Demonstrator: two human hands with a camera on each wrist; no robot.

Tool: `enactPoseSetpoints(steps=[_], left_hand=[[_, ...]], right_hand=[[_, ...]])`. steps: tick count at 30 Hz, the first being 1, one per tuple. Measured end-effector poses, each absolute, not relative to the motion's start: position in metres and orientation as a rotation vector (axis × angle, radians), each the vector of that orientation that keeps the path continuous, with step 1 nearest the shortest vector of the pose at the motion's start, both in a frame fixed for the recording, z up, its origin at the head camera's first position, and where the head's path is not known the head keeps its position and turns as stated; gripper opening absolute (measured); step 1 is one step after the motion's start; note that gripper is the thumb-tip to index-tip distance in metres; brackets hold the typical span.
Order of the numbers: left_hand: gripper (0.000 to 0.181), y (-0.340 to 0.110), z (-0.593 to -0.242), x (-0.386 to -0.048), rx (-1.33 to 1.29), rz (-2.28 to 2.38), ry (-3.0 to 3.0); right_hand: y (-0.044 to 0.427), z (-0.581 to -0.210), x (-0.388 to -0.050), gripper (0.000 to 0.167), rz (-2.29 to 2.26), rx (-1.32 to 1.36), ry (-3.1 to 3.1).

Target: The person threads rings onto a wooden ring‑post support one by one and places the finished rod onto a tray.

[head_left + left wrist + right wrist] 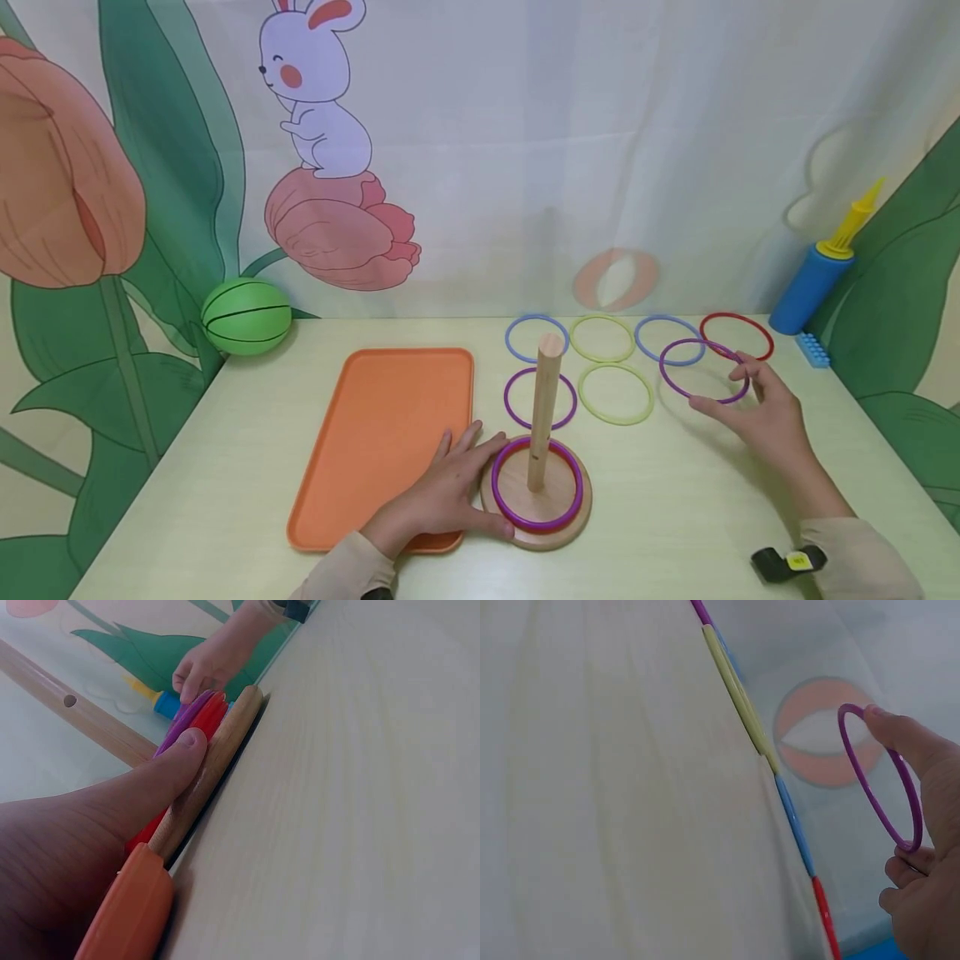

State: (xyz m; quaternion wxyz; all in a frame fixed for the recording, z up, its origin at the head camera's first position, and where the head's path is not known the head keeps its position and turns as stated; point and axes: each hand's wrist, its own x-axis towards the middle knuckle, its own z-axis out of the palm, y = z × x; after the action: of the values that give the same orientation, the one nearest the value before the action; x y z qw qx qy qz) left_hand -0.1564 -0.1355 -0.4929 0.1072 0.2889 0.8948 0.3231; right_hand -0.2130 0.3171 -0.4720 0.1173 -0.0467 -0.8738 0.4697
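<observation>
My right hand pinches a thin purple ring between thumb and fingers; in the right wrist view the ring is tilted above the table. At the front middle stands a wooden ring stand, a round base with an upright peg. A purple ring lies around the peg over a red ring on that base. My left hand touches the base's left edge, thumb in front and straight fingers spread behind, partly over the orange tray.
Behind the stand lie a purple ring, two yellow-green rings, two blue rings and a red ring. A green ball sits at the back left. A blue pump and blue block are at the back right.
</observation>
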Motion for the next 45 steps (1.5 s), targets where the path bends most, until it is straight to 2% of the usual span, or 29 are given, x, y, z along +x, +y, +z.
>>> enactPoseSetpoints(steps=[16,34,45], left_hand=[[0.116,-0.136,-0.491,-0.155,0.835,0.982,2.611],[0.115,-0.135,-0.491,-0.155,0.847,0.976,2.629],[0.116,-0.135,-0.491,-0.155,0.839,0.978,2.619]], right_hand=[[0.288,-0.435,-0.203,0.057,1.362,0.024,-2.442],[0.275,-0.405,-0.193,0.055,1.381,0.225,-2.325],[0.264,-0.381,-0.171,0.057,1.443,0.412,-2.222]])
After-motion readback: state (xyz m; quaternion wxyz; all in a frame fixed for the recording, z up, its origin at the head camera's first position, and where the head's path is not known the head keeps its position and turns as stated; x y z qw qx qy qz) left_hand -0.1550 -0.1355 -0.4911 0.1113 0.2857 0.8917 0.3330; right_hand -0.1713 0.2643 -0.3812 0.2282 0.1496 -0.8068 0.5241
